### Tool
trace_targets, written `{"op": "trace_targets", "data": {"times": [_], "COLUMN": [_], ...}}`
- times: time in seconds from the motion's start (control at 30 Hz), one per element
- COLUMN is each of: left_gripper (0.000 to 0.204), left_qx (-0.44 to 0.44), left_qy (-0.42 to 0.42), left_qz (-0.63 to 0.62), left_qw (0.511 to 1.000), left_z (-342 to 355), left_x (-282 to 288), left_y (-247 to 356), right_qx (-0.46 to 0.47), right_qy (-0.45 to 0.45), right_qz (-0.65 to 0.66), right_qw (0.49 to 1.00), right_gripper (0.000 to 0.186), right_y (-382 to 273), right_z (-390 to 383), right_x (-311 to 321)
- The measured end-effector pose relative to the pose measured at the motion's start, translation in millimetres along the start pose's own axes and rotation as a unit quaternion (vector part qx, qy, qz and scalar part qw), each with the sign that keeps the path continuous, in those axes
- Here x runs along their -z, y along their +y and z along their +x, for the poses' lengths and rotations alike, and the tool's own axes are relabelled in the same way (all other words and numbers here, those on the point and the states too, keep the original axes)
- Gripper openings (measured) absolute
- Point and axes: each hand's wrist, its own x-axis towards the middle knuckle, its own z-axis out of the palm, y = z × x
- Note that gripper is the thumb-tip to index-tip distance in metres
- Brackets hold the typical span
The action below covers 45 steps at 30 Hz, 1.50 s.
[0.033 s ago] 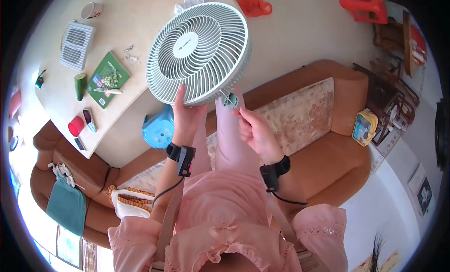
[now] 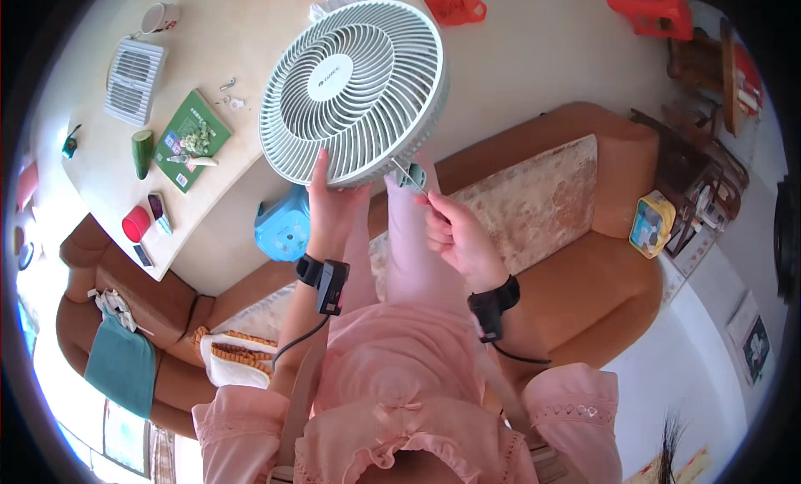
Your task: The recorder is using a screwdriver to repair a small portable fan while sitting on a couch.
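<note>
Brown sofa (image 2: 576, 271), pale bench (image 2: 229, 46). Hardly anything has moved, so it looks steady: left hand (image 2: 334, 204) curled on the fan (image 2: 355, 96), right hand (image 2: 455, 234) pinching a thin rod (image 2: 410, 178).

Home living room: brown sofa (image 2: 576, 284) to the right of the hands (image 2: 457, 234); worktop (image 2: 242, 33) to their left, bearing mug (image 2: 158, 18) and cucumber (image 2: 143, 154). Far lower left of them, glare-washed: probably a window (image 2: 125, 438).

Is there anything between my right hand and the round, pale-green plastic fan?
Nothing visible blocks the way; only the thin, straight metal rod held in your right hand spans the gap, running toward the fan at its lower edge.
</note>
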Motion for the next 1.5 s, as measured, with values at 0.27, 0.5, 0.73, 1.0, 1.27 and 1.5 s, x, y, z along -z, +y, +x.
{"op": "trace_targets", "data": {"times": [0.27,0.5,0.73,1.0,1.27,1.5], "left_gripper": [0.049,0.05,0.05,0.05,0.048,0.046], "left_qx": [-0.031,-0.035,-0.019,-0.017,-0.02,-0.032], "left_qy": [0.087,0.096,0.082,0.108,0.132,0.113], "left_qz": [0.158,0.183,0.133,0.178,0.193,0.185], "left_qw": [0.983,0.978,0.988,0.978,0.972,0.976], "left_z": [2.2,-7.8,-6.3,-5.6,-5.8,-5.5], "left_x": [-3.3,-13.7,-12.0,-12.7,-14.3,-16.1], "left_y": [1.5,0.0,0.1,2.5,4.7,2.8], "right_qx": [-0.084,0.034,0.178,0.386,0.108,-0.09], "right_qy": [-0.03,0.042,0.09,0.156,0.074,-0.026], "right_qz": [0.113,-0.103,-0.338,-0.725,-0.224,0.075], "right_qw": [0.99,0.993,0.92,0.548,0.966,0.993], "right_gripper": [0.031,0.029,0.024,0.024,0.022,0.026], "right_y": [-1.6,1.3,-1.0,-2.3,-18.8,-17.8], "right_z": [-2.2,-1.1,0.5,-8.1,3.3,4.1], "right_x": [-14.7,-20.3,-24.6,-34.1,-27.7,-23.0]}}
